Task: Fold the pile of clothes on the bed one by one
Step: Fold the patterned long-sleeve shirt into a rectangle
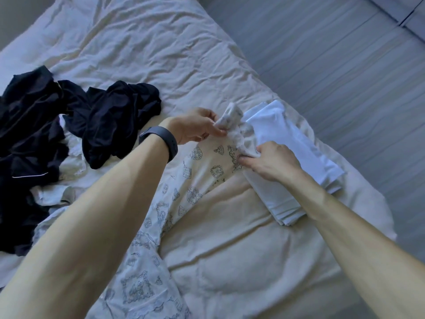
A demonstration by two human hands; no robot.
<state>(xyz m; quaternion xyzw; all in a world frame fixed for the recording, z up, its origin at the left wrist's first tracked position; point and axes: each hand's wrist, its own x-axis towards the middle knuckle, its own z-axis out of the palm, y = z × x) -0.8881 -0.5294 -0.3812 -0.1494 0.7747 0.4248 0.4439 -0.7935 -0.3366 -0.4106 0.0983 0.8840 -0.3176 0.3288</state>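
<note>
The bed (142, 42), covered in a wrinkled cream sheet, fills most of the view, with a striped grey floor (322, 54) along its right side. A pile of dark clothes (46, 125) lies heaped at the left, a few pale pieces showing under it. A white printed garment (184, 194) stretches in a long strip from near the person up and to the right, ending between the hands. Just beside that end sits a stack of folded white clothes (299, 157), its length running diagonally. The left hand (195, 127), a dark watch (161, 141) on its wrist, pinches the garment's bunched far end, lifted slightly. The right hand (273, 162), fingers curled, pinches the same garment lower down, resting against the stack.
</note>
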